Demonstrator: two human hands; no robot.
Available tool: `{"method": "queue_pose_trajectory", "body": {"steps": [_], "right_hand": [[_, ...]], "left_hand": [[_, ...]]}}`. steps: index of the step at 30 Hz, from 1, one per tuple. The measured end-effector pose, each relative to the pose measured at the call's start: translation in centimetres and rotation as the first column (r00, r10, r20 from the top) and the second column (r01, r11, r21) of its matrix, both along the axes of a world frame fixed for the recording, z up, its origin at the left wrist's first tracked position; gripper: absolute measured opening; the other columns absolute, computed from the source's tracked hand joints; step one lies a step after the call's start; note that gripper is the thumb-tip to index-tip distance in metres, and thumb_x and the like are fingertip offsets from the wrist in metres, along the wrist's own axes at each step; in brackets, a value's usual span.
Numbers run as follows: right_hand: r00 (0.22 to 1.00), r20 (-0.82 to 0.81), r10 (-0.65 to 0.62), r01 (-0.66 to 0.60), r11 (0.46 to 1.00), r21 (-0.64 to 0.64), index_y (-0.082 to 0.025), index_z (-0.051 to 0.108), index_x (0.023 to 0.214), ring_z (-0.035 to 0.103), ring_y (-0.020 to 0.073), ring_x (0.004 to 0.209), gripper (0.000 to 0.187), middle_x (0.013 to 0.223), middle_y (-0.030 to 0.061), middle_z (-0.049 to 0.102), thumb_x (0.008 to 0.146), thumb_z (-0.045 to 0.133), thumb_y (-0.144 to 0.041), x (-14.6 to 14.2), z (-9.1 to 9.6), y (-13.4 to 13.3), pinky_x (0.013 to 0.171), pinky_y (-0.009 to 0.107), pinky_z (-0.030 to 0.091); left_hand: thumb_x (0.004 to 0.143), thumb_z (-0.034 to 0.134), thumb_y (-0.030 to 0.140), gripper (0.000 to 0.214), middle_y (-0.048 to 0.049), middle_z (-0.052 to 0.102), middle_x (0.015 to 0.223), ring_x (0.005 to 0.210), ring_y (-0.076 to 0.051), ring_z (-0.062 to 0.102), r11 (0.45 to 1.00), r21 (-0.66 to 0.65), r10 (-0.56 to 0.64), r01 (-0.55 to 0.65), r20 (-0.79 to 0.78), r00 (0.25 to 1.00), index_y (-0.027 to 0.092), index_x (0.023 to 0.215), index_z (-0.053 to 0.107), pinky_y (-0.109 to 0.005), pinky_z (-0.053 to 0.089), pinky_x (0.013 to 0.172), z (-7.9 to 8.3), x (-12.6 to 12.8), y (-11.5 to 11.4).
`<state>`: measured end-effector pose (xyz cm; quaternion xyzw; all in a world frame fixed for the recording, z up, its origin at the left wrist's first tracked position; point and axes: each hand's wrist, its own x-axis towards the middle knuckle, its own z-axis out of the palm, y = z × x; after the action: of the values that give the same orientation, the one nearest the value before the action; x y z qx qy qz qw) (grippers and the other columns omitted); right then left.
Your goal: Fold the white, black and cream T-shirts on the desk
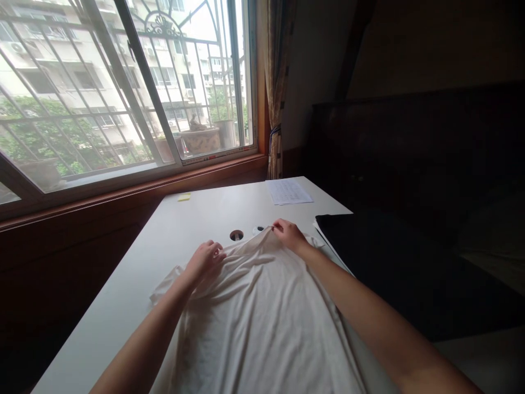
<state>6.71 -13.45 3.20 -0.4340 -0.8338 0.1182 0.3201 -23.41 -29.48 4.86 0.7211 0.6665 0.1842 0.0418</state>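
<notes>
A thin white T-shirt (262,317) lies spread and wrinkled over the near part of the white table, its far end lifted in folds. My right hand (289,234) pinches the far edge of the cloth and holds it up in a small peak. On the left, my left hand (205,260) is closed on the cloth near the same far edge, its fingers curled. What looks like a sleeve (166,284) lies beside my left wrist. Behind the cloth, a round hole (237,235) shows in the tabletop, with a small white and black object (258,230) next to it, partly hidden.
Printed paper sheets (289,191) and a yellow sticky note (184,197) lie at the far side of the white table (135,273). A dark flat thing (369,262) covers its right edge. Beyond stand a barred window (184,82) and a tied curtain (276,93).
</notes>
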Motion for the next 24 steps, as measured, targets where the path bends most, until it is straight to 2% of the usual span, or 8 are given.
{"method": "queue_pose_trajectory", "body": {"steps": [4, 8, 10, 12, 15, 20, 24], "right_hand": [[0.999, -0.021, -0.046, 0.046, 0.999, 0.016, -0.021, 0.065, 0.096, 0.067, 0.0194, 0.088, 0.012, 0.096, 0.0055, 0.074, 0.096, 0.053, -0.023, -1.0, 0.0, 1.2, 0.08, 0.028, 0.049], [0.997, -0.026, -0.066, 0.068, 0.996, 0.051, -0.019, 0.064, 0.1, 0.066, 0.0203, 0.095, 0.014, 0.103, 0.0079, 0.072, 0.098, 0.05, -0.022, -1.9, 0.1, 1.8, 0.083, 0.029, 0.048], [0.998, -0.019, -0.068, 0.069, 0.995, 0.066, -0.019, 0.064, 0.101, 0.065, 0.0205, 0.096, 0.014, 0.104, 0.0081, 0.071, 0.099, 0.05, -0.021, -2.2, 0.0, 2.0, 0.083, 0.029, 0.047], [0.998, -0.003, -0.067, 0.067, 0.995, 0.077, -0.02, 0.064, 0.1, 0.065, 0.0205, 0.095, 0.015, 0.104, 0.0076, 0.071, 0.099, 0.049, -0.02, -2.4, -0.3, 2.2, 0.083, 0.029, 0.046], [0.997, 0.03, -0.07, 0.067, 0.993, 0.096, -0.02, 0.065, 0.1, 0.064, 0.0214, 0.096, 0.015, 0.104, 0.0075, 0.071, 0.099, 0.05, -0.019, -2.6, -0.6, 2.5, 0.085, 0.03, 0.046], [0.991, 0.099, -0.09, 0.077, 0.989, 0.128, -0.02, 0.068, 0.099, 0.059, 0.025, 0.1, 0.014, 0.103, 0.0084, 0.071, 0.099, 0.053, -0.021, -2.5, -1.0, 2.8, 0.09, 0.033, 0.043], [0.982, 0.149, -0.112, 0.091, 0.986, 0.142, -0.021, 0.069, 0.098, 0.057, 0.026, 0.101, 0.016, 0.104, 0.0092, 0.07, 0.1, 0.053, -0.023, -2.4, -1.1, 2.7, 0.089, 0.035, 0.041]], "left_hand": [[0.09, 0.068, 0.041, 0.029, -0.011, 0.068, 0.103, 0.094, -0.025, 0.064, 1.0, 0.02, 0.003, -0.003, -0.005, 1.0, 0.019, 0.108, 0.072, -0.037, 0.051, 0.088, -0.5, 0.3, 1.2], [0.091, 0.067, 0.043, 0.034, -0.0118, 0.066, 0.114, 0.1, -0.027, 0.063, 0.999, 0.023, -0.024, 0.025, -0.016, 1.0, 0.021, 0.116, 0.071, -0.041, 0.051, 0.093, -0.5, 0.2, 1.5], [0.094, 0.062, 0.031, 0.038, -0.0127, 0.059, 0.13, 0.11, -0.026, 0.06, 0.997, 0.053, -0.053, 0.055, -0.032, 0.998, 0.023, 0.131, 0.064, -0.041, 0.05, 0.098, -0.5, 0.3, 1.4], [0.093, 0.056, 0.015, 0.052, -0.0109, 0.047, 0.147, 0.124, -0.026, 0.053, 0.988, 0.088, -0.12, 0.128, -0.094, 0.988, 0.03, 0.143, 0.055, -0.042, 0.049, 0.104, -0.5, 0.5, 1.4], [0.088, 0.051, 0.002, 0.065, -0.0052, 0.036, 0.157, 0.132, -0.028, 0.045, 0.965, 0.062, -0.232, 0.255, -0.254, 0.939, 0.039, 0.141, 0.056, -0.043, 0.051, 0.1, -0.5, 0.8, 1.5], [0.09, 0.055, 0.008, 0.052, -0.0038, 0.035, 0.157, 0.124, -0.03, 0.048, 0.955, -0.044, -0.286, 0.295, -0.409, 0.866, 0.04, 0.13, 0.064, -0.041, 0.056, 0.085, 0.8, 1.6, 2.2], [0.098, 0.049, 0.024, 0.033, -0.005, 0.043, 0.152, 0.119, -0.03, 0.051, 0.96, -0.145, -0.28, 0.24, -0.493, 0.824, 0.037, 0.124, 0.067, -0.041, 0.054, 0.081, 2.4, 2.2, 3.1]]}}
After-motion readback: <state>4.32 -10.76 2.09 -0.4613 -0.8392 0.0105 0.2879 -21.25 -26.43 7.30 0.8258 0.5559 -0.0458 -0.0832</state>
